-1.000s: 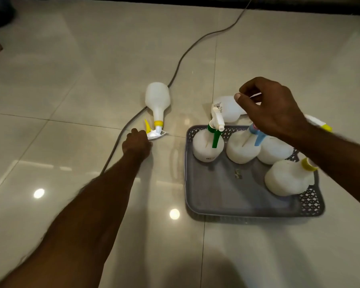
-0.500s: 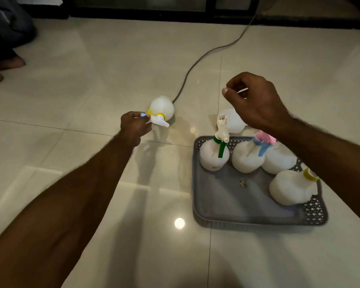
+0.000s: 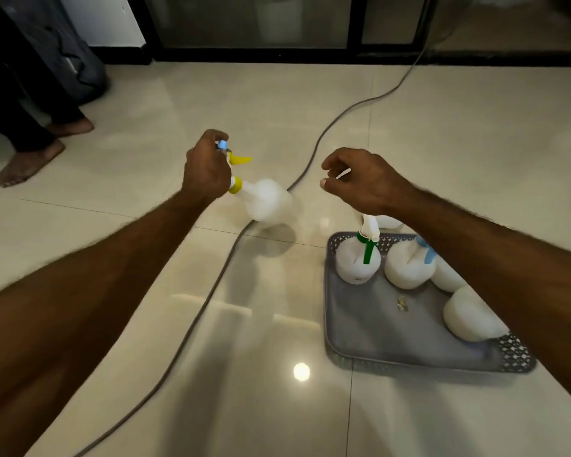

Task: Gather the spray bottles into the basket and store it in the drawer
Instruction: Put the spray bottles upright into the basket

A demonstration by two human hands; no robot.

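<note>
My left hand (image 3: 206, 168) clamps the yellow-collared white plastic spray bottle (image 3: 267, 202) by its trigger head, body hanging right, toward the grey perforated plastic basket (image 3: 356, 328); right hand (image 3: 360, 184) loosely curled, empty.

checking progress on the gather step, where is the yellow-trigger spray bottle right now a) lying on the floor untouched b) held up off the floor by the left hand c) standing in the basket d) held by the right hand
b: the left hand grips the head of the yellow-trigger spray bottle, which hangs tilted above the floor, left of the basket.
</note>
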